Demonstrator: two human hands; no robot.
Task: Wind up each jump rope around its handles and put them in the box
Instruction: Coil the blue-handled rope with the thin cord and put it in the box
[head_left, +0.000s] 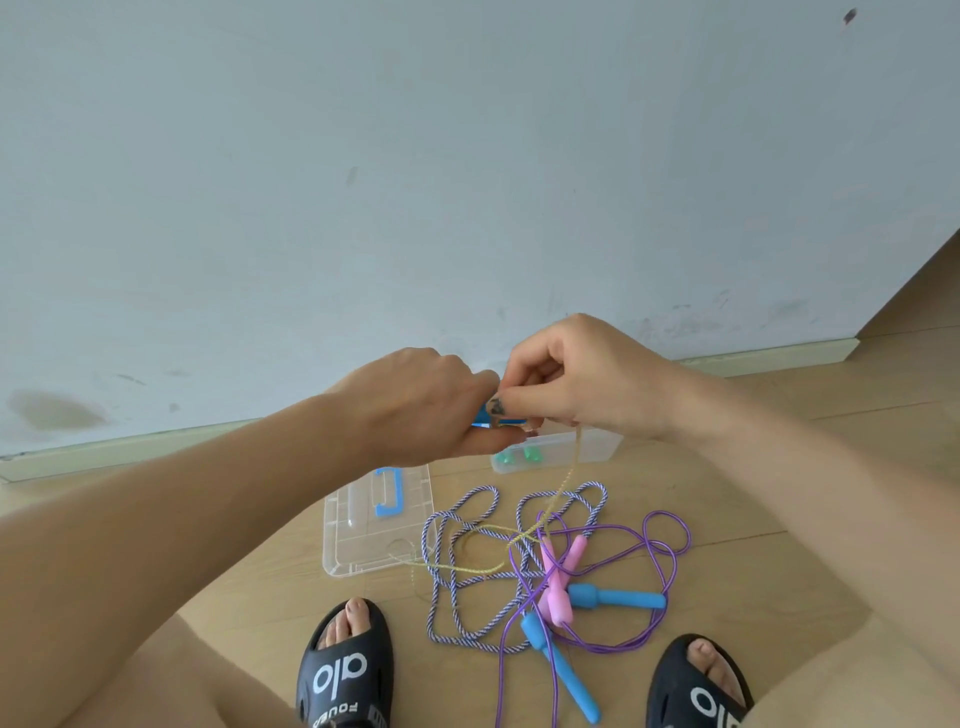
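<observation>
On the left the clear lid (363, 540) lies on the floor, and above it the left hand (415, 405) grips blue handles (482, 415), mostly hidden. The right hand (576, 379) pinches the yellow rope (563, 480) against them, so winding looks underway. Next comes drawing up slack from the tangled ropes (545, 561), with the box (566, 447) just beyond.
</observation>
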